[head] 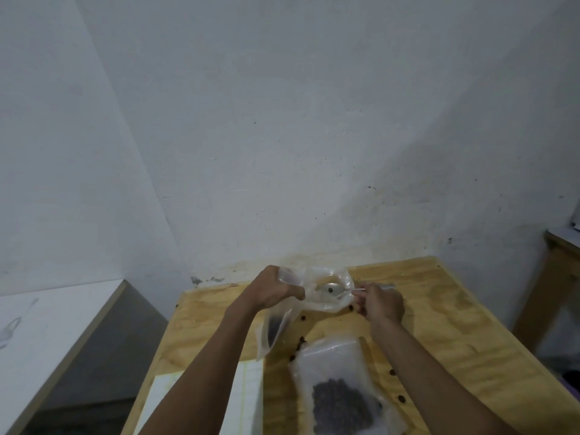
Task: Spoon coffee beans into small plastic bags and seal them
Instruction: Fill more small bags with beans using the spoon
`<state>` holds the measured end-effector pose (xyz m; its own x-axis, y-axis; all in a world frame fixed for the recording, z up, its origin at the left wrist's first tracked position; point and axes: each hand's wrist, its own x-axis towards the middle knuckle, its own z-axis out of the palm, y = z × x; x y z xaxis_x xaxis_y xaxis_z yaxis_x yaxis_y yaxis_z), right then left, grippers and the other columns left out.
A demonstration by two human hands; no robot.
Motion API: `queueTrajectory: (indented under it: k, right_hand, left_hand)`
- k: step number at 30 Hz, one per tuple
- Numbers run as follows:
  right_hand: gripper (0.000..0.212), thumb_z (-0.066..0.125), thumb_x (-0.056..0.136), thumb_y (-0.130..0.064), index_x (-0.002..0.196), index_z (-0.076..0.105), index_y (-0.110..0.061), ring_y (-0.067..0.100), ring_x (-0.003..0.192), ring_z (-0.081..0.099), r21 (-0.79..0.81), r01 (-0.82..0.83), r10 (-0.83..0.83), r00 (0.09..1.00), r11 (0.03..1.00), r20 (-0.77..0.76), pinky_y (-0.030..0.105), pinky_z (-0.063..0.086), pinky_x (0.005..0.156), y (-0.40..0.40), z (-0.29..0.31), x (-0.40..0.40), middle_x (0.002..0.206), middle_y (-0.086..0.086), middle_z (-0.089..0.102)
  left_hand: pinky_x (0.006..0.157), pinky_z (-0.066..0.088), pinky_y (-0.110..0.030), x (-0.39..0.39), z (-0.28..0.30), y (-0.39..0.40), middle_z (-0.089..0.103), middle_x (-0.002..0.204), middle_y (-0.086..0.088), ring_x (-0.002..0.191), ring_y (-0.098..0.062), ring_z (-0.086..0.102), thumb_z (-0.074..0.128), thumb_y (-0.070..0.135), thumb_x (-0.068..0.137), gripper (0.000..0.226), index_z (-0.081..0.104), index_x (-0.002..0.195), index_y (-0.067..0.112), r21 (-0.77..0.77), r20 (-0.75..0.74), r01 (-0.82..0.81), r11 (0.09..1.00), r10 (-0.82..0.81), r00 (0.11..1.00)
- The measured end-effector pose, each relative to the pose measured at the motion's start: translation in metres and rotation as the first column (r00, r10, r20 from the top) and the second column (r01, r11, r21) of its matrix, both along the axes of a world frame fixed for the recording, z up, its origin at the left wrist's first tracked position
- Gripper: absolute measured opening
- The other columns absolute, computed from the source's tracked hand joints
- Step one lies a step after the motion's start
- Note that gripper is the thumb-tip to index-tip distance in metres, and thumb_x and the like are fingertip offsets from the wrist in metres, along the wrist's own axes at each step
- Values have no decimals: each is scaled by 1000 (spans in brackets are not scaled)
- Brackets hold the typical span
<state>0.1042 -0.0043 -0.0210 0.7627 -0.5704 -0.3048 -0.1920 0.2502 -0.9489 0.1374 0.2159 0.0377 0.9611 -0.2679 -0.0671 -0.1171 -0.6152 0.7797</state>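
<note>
Two hands are working at the far end of the bench: your left hand is gripping the mouth of a clear plastic bag, your right hand is pinching a spoon inside it. Nearer you, a bag of coffee beans is lying flat, loose beans scattered beside it.

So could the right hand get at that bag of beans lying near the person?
Probably yes: the bag of beans lies uncovered just under the right forearm, but the right hand holds a spoon, which it would need to put down.
</note>
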Motion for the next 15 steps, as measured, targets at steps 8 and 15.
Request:
queueTrajectory:
  k: [8, 15]
  right_hand:
    - [25, 60, 100, -18, 89, 80, -8, 16, 51, 63, -513, -84, 170, 978, 854, 123, 34, 58, 58, 7, -8, -6, 64, 0, 70]
    - [20, 63, 97, -13, 86, 78, -6, 19, 44, 62, -378, -225, 275, 958, 898, 82, 28, 50, 45, 9, -7, -8, 67, 3, 75]
  left_hand:
    - [66, 48, -32, 0, 9, 1, 68, 80, -9, 72, -21, 63, 75, 32, 61, 40, 75, 80, -3, -45, 25, 31, 999, -30, 999]
    - [62, 44, -34, 11, 30, -24, 64, 73, -8, 67, -23, 60, 75, 35, 58, 43, 69, 76, -4, -221, 9, 17, 975, -16, 1000]
